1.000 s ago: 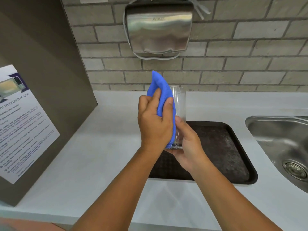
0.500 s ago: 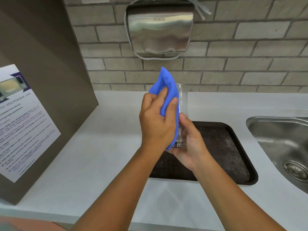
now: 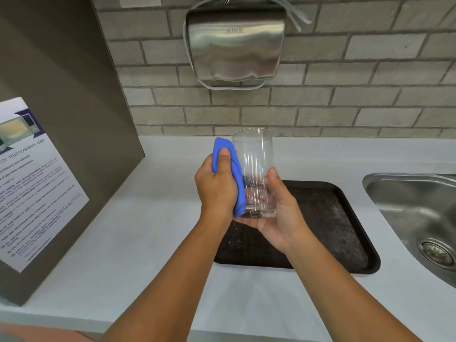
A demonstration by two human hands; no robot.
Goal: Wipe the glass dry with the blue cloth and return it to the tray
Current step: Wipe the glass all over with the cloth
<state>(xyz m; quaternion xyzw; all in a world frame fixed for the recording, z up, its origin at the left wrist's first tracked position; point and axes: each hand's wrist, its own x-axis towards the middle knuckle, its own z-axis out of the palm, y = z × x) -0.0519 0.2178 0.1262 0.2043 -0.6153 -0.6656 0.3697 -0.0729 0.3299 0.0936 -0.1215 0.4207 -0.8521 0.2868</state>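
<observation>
Blue cloth [image 3: 235, 178] bunched in left hand [image 3: 217, 188] | glass [image 3: 255, 169] cupped by right hand [image 3: 281, 213] | tray [image 3: 345, 218] partly hidden

A brushed stainless-steel wall-mounted hand dryer [image 3: 235, 44] marked "AIKE" is fixed to the grey brick wall [image 3: 357, 77], with a grey cable [image 3: 232, 87] looped beneath it. A pale grey countertop [image 3: 138, 230] runs below. A stainless-steel sink basin [image 3: 414, 213] with a round drain strainer [image 3: 436, 253] is set at right. A white printed microwave-use notice [image 3: 32, 188] is attached to a brown-grey cabinet side panel [image 3: 64, 77] at left.
</observation>
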